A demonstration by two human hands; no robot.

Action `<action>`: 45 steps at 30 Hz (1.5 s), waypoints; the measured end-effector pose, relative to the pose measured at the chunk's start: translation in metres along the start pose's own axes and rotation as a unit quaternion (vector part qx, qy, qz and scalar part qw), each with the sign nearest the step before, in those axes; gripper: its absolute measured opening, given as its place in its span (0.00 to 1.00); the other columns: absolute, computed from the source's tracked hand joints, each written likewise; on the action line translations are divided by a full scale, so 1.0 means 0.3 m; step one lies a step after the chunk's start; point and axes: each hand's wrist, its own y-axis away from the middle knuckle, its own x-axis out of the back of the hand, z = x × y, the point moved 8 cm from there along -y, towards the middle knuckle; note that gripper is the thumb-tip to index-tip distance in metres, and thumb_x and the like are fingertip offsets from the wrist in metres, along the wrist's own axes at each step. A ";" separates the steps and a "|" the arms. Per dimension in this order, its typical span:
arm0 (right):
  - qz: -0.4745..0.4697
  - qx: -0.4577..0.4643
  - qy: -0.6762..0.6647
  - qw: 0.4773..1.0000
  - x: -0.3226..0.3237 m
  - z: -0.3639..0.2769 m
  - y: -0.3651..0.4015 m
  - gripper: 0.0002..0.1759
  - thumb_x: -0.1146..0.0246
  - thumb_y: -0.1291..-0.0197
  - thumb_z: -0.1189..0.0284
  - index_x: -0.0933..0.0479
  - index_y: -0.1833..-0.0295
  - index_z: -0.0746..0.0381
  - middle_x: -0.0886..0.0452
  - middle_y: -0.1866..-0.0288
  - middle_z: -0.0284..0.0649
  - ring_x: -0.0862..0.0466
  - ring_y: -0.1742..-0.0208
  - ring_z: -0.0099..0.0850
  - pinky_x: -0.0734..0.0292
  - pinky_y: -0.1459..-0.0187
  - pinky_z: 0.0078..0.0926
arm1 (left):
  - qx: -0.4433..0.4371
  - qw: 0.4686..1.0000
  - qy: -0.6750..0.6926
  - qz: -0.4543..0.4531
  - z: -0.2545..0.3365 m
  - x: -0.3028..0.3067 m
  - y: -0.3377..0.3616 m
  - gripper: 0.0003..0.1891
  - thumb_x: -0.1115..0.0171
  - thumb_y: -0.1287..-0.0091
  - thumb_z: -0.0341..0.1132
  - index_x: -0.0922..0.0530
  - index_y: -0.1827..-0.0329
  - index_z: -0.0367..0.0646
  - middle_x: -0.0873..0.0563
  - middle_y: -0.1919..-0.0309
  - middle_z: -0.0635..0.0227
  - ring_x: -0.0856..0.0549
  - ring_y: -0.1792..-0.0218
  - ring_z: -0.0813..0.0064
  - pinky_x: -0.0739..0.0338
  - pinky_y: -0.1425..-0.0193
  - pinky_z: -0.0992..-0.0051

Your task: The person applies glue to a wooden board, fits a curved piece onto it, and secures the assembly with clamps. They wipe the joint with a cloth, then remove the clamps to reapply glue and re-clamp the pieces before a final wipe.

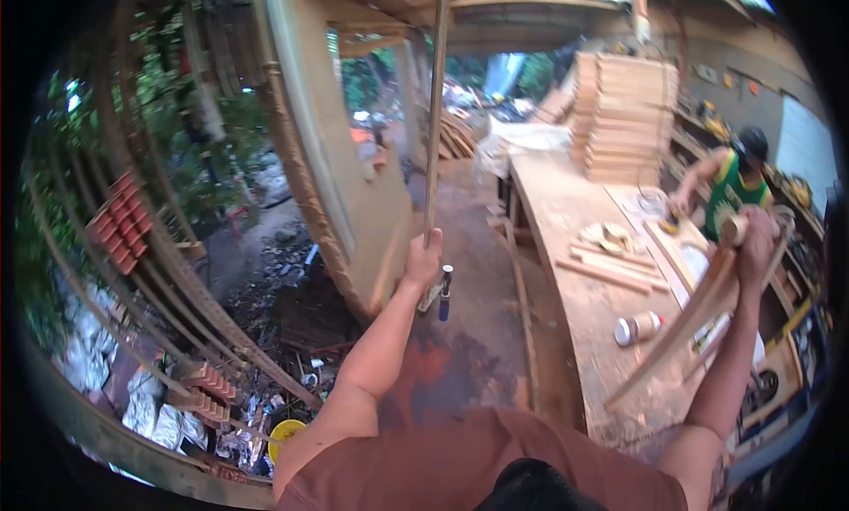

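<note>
My left hand [423, 261] is wrapped around a long bar clamp [434, 131], held upright with its bar reaching past the top of the view. The clamp's screw handle [445, 306], dark blue at its lower end, hangs just below that hand. On the other side, my raised right hand [754, 253] grips a long curved wooden piece [672, 345] near its upper end. This piece slants down to the left across the workbench [566, 321], overlapping it in this view.
On the bench lie wooden strips [610, 272], a jar [638, 328] and a tall stack of boards [630, 113]. A co-worker [738, 188] stands across it with one hand on a tool [670, 221]. A wall panel [354, 157] and leaning curved strips [203, 272] are at left.
</note>
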 end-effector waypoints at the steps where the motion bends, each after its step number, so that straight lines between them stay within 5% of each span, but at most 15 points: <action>1: 0.002 -0.023 -0.014 1.000 0.041 -0.037 -0.022 0.16 0.58 0.30 0.73 0.25 0.51 0.65 0.21 0.49 0.48 0.22 0.46 0.44 0.34 0.37 0.38 | 0.007 0.999 0.025 -0.025 -0.048 -0.093 0.046 0.26 0.49 0.26 0.58 0.31 0.76 0.47 0.32 0.81 0.81 0.34 0.77 0.86 0.39 0.75 0.76; 2: -0.031 -0.068 -0.102 0.992 0.080 -0.075 -0.050 0.17 0.58 0.30 0.71 0.24 0.52 0.65 0.21 0.51 0.48 0.22 0.46 0.42 0.34 0.38 0.36 | 0.024 0.998 0.034 -0.050 -0.068 -0.186 0.099 0.26 0.49 0.26 0.58 0.31 0.76 0.47 0.32 0.81 0.81 0.34 0.77 0.86 0.39 0.75 0.76; 4: -0.021 -0.051 -0.078 0.995 0.126 -0.153 -0.085 0.20 0.60 0.28 0.68 0.22 0.54 0.64 0.20 0.53 0.47 0.22 0.47 0.42 0.33 0.39 0.36 | 0.031 0.996 0.045 -0.071 -0.044 -0.344 0.187 0.26 0.45 0.31 0.62 0.35 0.78 0.52 0.38 0.85 0.83 0.38 0.84 0.88 0.48 0.82 0.80; 8: 0.001 -0.036 -0.066 0.997 0.140 -0.185 -0.108 0.21 0.58 0.26 0.60 0.23 0.58 0.60 0.21 0.58 0.43 0.23 0.53 0.44 0.36 0.45 0.42 | 0.109 0.981 0.094 -0.127 0.008 -0.573 0.379 0.26 0.45 0.31 0.62 0.35 0.76 0.51 0.37 0.84 0.82 0.39 0.84 0.88 0.48 0.82 0.81; 10: 0.019 -0.080 -0.107 0.991 0.162 -0.186 -0.113 0.20 0.51 0.29 0.56 0.23 0.63 0.59 0.21 0.63 0.43 0.23 0.54 0.46 0.38 0.41 0.55 | 0.116 0.977 0.097 -0.149 0.049 -0.644 0.464 0.26 0.45 0.31 0.62 0.35 0.75 0.51 0.37 0.84 0.81 0.39 0.84 0.88 0.48 0.82 0.81; 17: -0.034 -0.001 -0.140 0.989 0.220 -0.164 -0.120 0.22 0.44 0.33 0.51 0.20 0.59 0.60 0.19 0.59 0.41 0.21 0.50 0.40 0.38 0.35 0.46 | 0.061 0.979 0.094 -0.171 0.160 -0.737 0.655 0.27 0.45 0.31 0.61 0.34 0.75 0.47 0.36 0.83 0.80 0.38 0.83 0.87 0.45 0.80 0.81; 19: -0.106 0.079 -0.151 0.980 0.220 -0.175 -0.138 0.30 0.32 0.48 0.47 0.20 0.50 0.60 0.19 0.57 0.43 0.22 0.55 0.46 0.28 0.50 0.41 | 0.069 0.979 0.102 -0.161 0.197 -0.749 0.718 0.27 0.44 0.32 0.61 0.34 0.75 0.47 0.35 0.84 0.80 0.36 0.83 0.88 0.45 0.81 0.82; 20: -0.131 0.080 -0.179 0.972 0.223 -0.168 -0.144 0.31 0.28 0.50 0.50 0.21 0.50 0.63 0.17 0.55 0.44 0.20 0.52 0.43 0.26 0.47 0.38 | 0.080 0.979 0.101 -0.157 0.205 -0.760 0.746 0.27 0.44 0.32 0.61 0.34 0.75 0.47 0.35 0.84 0.80 0.36 0.83 0.88 0.45 0.81 0.82; 22: -0.172 0.063 -0.189 0.965 0.236 -0.148 -0.152 0.41 0.25 0.65 0.40 0.21 0.54 0.63 0.18 0.62 0.50 0.17 0.56 0.46 0.23 0.54 0.41 | 0.059 0.982 0.103 -0.145 0.239 -0.763 0.802 0.27 0.45 0.31 0.61 0.34 0.75 0.46 0.35 0.84 0.79 0.36 0.84 0.87 0.46 0.81 0.81; 32: -0.067 0.147 -0.179 0.970 0.326 -0.174 -0.105 0.42 0.23 0.66 0.43 0.22 0.53 0.65 0.20 0.55 0.50 0.20 0.51 0.49 0.25 0.48 0.41 | 0.088 0.973 0.149 -0.154 0.269 -0.705 0.972 0.26 0.46 0.29 0.59 0.36 0.74 0.47 0.38 0.83 0.79 0.39 0.83 0.87 0.46 0.80 0.81; 40: -0.160 0.091 -0.098 0.978 0.341 -0.205 -0.101 0.45 0.22 0.65 0.46 0.25 0.42 0.61 0.21 0.47 0.48 0.24 0.42 0.47 0.28 0.41 0.40 | 0.142 0.922 0.253 -0.256 0.210 -0.727 1.010 0.23 0.46 0.27 0.56 0.36 0.73 0.47 0.38 0.83 0.80 0.39 0.84 0.87 0.45 0.81 0.82; 43: -0.227 0.039 -0.129 0.965 0.341 -0.190 -0.096 0.45 0.21 0.64 0.48 0.27 0.40 0.59 0.22 0.45 0.48 0.24 0.42 0.48 0.28 0.40 0.40 | 0.136 0.937 0.208 -0.247 0.194 -0.736 1.025 0.20 0.40 0.29 0.49 0.34 0.72 0.47 0.34 0.82 0.79 0.35 0.83 0.88 0.42 0.80 0.82; 45: -0.205 0.098 -0.129 0.965 0.355 -0.187 -0.093 0.46 0.21 0.63 0.50 0.28 0.38 0.57 0.23 0.44 0.47 0.24 0.42 0.47 0.28 0.40 0.40 | 0.153 0.940 0.170 -0.252 0.174 -0.751 1.021 0.17 0.32 0.34 0.39 0.34 0.71 0.47 0.26 0.79 0.75 0.28 0.78 0.86 0.34 0.74 0.82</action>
